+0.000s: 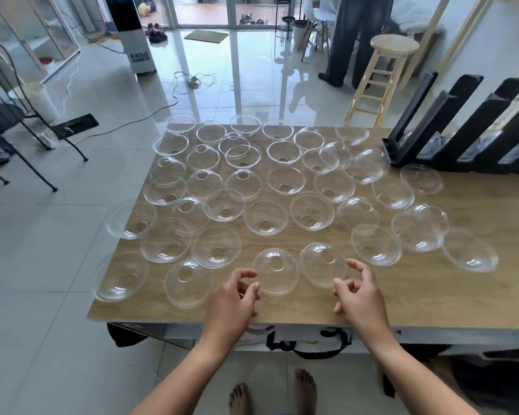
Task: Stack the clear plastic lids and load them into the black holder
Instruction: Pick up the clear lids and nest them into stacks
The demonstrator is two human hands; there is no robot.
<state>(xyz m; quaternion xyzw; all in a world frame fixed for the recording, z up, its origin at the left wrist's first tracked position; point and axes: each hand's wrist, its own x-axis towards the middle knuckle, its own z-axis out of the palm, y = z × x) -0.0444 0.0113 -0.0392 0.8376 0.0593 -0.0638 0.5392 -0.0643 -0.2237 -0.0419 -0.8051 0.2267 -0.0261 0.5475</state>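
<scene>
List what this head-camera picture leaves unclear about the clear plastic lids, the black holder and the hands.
Black slotted holder, head view: its right end is cut off by the frame edge.
Clear lids inside it: count hidden by its black uprights.
Left hand, right hand: whether they grip the near clear domed lids; transparent rims vanish against fingers.

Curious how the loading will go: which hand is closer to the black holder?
Right. The right hand is at the table's front edge, with the black holder beyond it at the far right; the left hand is further left, farther from it.
</scene>
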